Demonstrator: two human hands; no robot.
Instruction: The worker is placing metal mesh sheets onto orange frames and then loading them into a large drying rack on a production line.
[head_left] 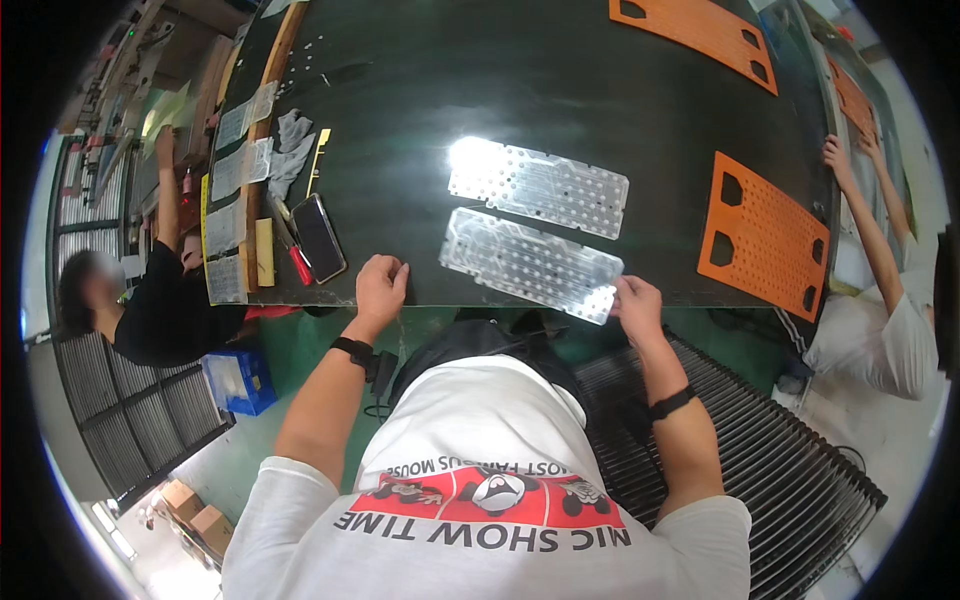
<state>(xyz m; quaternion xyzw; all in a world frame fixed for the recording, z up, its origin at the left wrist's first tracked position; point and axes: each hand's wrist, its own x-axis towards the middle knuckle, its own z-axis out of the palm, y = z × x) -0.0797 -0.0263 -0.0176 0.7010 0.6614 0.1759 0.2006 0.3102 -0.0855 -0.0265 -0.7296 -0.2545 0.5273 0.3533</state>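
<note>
Your right hand (638, 300) has its thumb and fingers pinched on the right end of the near silver plate (530, 265). Your left hand (382, 285) is well apart from it at the bench edge, loosely curled, with nothing visible in it; I cannot tell whether its fingers are fully closed. The near silver plate lies mostly on the bench (400, 120), its near right corner jutting past the edge toward you. Just beyond it, across a narrow gap, the far silver plate (540, 187) lies flat with no hand on it.

Both plates already have their rows of holes, so that shaping looks done to me. The near one seems mid-handling; you have not let go of it, and one frame cannot show whether you are setting it down or drawing it off.

Farther out, the near orange panel (766, 240) and far orange panel (700, 42) lie on the right, untouched. To your left, the phone (320, 238), red-handled tool (301, 266) and grey cloth (291, 155) lie unused.
</note>
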